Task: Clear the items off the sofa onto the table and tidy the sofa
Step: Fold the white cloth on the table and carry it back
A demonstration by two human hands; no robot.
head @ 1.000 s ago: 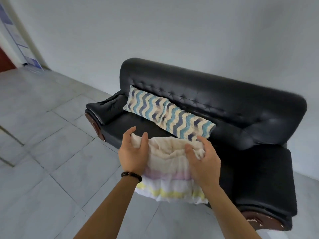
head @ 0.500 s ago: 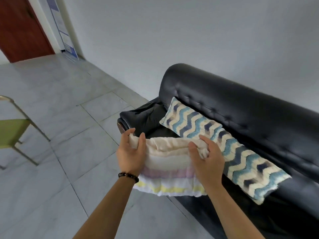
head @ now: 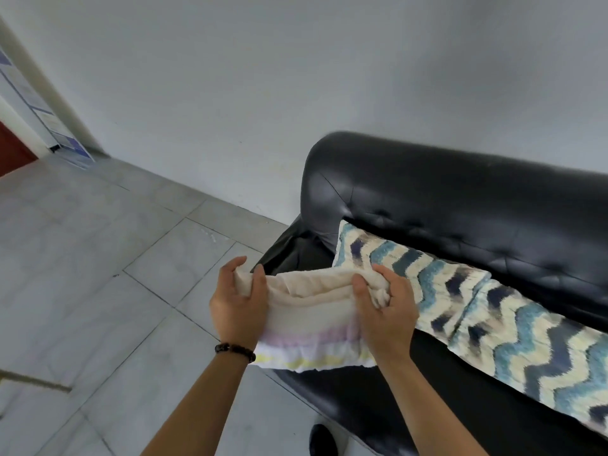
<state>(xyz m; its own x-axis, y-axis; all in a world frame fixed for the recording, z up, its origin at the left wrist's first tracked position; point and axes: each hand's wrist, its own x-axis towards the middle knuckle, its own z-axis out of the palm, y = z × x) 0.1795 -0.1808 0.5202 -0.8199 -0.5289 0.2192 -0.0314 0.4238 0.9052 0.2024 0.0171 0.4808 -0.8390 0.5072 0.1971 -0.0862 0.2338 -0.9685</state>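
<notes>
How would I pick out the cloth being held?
Start at the black leather sofa. At its armrest end, the left hand and right hand grip a folded cloth. Unlike the zigzag cushions behind, it is cream with pink and yellow bands.

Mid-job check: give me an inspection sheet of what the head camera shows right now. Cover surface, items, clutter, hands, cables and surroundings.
Surface: black leather sofa; the table is not in view.
Job's things: folded striped blanket, held up at the sofa's front edge, off the seat.
Clutter: zigzag cushions, two side by side, leaning against the backrest.
Grippers: left hand grips the blanket's left end; right hand grips its right end.
Cables: nothing seen.
Surroundings: grey tiled floor, plain wall, red door at the far left, dark shoe at the bottom edge.
</notes>
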